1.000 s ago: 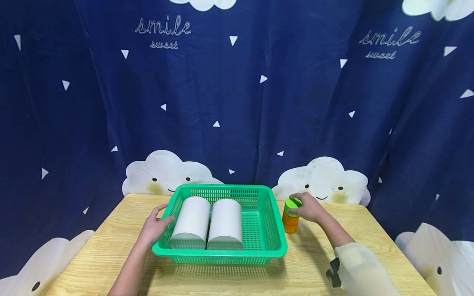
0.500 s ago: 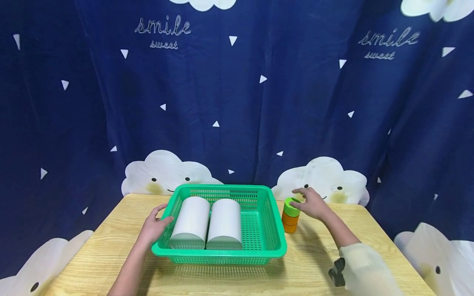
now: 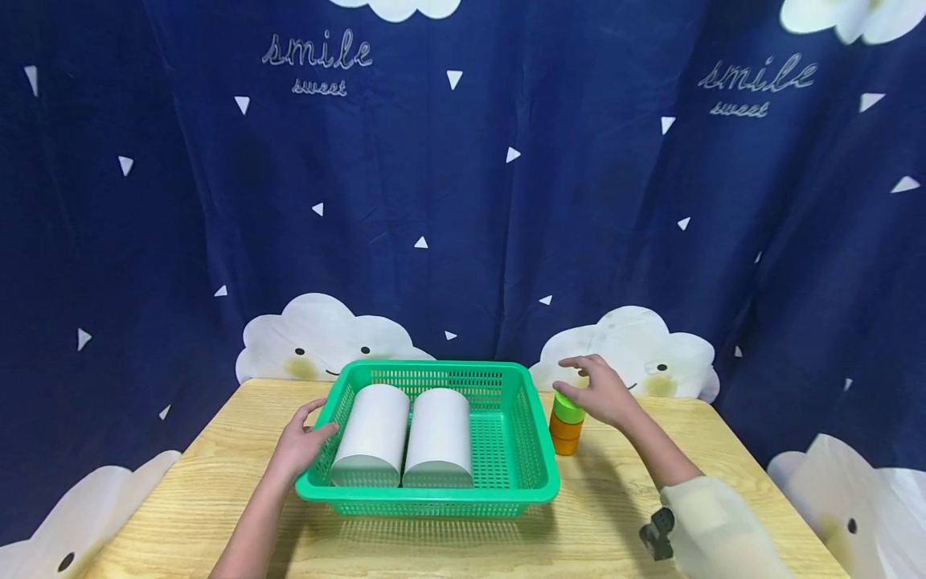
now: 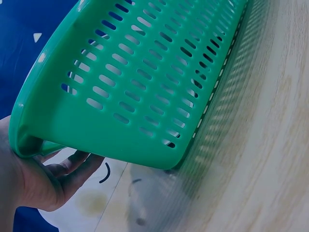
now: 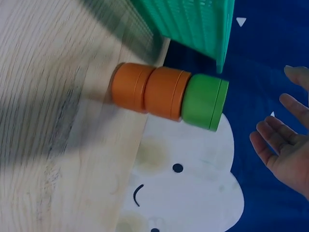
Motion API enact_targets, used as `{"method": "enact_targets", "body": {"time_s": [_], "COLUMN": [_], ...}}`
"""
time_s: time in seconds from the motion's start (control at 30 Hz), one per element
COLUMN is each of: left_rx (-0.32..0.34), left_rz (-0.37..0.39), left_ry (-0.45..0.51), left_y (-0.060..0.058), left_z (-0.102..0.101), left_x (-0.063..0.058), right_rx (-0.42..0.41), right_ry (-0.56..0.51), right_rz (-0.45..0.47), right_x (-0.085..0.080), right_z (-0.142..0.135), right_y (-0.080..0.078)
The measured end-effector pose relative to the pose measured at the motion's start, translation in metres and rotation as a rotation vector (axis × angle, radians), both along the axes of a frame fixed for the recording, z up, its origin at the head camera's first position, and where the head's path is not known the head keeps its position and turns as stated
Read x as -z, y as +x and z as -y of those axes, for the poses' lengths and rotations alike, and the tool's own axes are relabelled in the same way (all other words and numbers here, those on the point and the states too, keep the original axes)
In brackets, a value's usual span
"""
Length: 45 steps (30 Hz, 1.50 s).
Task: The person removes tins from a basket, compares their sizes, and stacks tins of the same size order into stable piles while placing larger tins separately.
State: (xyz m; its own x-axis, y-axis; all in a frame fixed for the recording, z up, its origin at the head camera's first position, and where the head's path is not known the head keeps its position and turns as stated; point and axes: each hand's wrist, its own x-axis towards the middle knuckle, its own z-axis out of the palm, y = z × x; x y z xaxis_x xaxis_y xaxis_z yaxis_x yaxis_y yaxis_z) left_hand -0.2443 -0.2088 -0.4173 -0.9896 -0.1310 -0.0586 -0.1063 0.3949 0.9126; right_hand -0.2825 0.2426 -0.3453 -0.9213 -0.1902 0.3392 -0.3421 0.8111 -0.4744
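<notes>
At the left side of the green basket point(image 3: 427, 494), the left hand point(image 3: 304, 444) grips the rim, thumb over the edge and fingers outside; its hold matches the earlier frames. In the left wrist view the thumb is mostly lost behind the basket wall, and the hand is cut off by the picture's edge. Above, the navy curtain point(image 3: 427, 177) reads "smile" point(image 3: 318, 50) with "sweet" point(image 3: 319, 87) beneath.

Inside the basket, toward its left, two white rounded blocks point(image 3: 372, 422) lie side by side, unmoved since a second ago; their undersides cannot be seen.

Just beside the basket's right wall, a stack stands upright on the wooden table point(image 3: 615, 515): two orange pieces point(image 5: 165, 93) with a green piece point(image 5: 203, 101) on top. The right hand point(image 3: 604, 394) is above it, fingers spread wide and holding nothing. A second ago its thumb and fingers were at the green piece; now it has lifted higher, and the right wrist view shows it apart from the stack, though cut off at the edge. From the head, the thumb partly covers the green top.

Farther right, a pale sleeve point(image 3: 719, 527) carries a dark attachment point(image 3: 657, 534) too blurred to identify, below a second "smile" point(image 3: 758, 72) and "sweet" point(image 3: 739, 108).
</notes>
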Motion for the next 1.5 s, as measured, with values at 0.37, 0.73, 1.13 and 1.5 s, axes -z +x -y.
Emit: {"method": "enact_targets", "body": {"time_s": [0.37,0.73,1.13,1.5], "left_rx": [0.002,-0.003,-0.006,-0.009], "left_rz": [0.005,0.006,0.009,0.004], "left_ry": [-0.017,-0.015,-0.015,-0.012], "left_y": [0.0,0.0,0.0,-0.001], "left_z": [0.001,0.0,0.0,0.001], "left_x": [-0.001,0.0,0.001,0.003], "right_rx": [-0.057,-0.102,-0.109,-0.111], "right_ry": [-0.023,-0.068,-0.066,-0.122], "right_rz": [-0.031,0.003,0.066,0.15], "right_x": [-0.005,0.002,0.017,0.038], "right_z": [0.028,0.053,0.083,0.107], "right_y": [0.008,0.009,0.01,0.009]}}
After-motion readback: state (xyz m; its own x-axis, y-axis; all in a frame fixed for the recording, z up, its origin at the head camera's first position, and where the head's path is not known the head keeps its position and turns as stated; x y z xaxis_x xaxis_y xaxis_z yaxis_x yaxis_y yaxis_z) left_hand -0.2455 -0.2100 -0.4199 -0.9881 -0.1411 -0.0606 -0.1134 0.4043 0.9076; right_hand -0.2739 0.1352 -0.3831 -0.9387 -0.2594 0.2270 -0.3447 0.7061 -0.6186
